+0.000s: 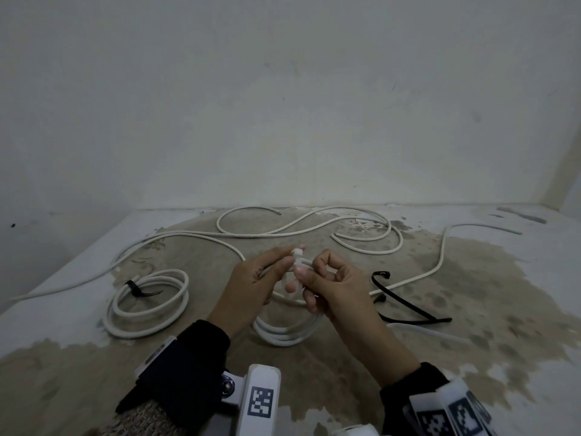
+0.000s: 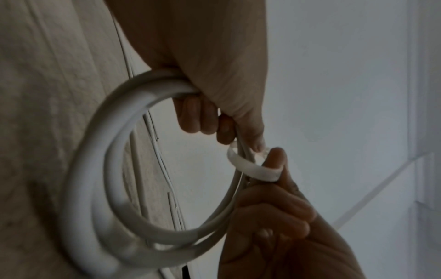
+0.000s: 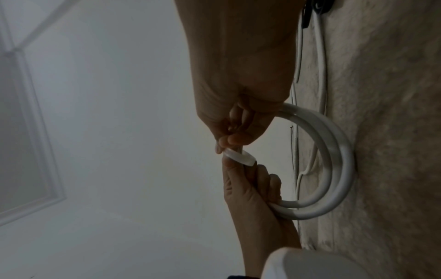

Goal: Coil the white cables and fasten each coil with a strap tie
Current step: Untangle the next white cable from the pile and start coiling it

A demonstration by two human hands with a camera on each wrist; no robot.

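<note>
Head view shows left hand (image 1: 251, 284) gripping the white coil (image 1: 284, 335), right hand (image 1: 330, 286) pinching a white strap tie (image 1: 298, 258); cinching likely follows.

No readable text, brand, label or number anywhere. Only signs: black-and-white square code markers, no letters or digits in them. One sits on the white wrist-camera mount (image 1: 261, 401) at bottom centre of head view. Two more on the white band (image 1: 449, 415) at the right wrist, bottom right, partly cut off by the frame edge. Both wrist views: dim, nothing printed visible on cable, tie or wall.
</note>
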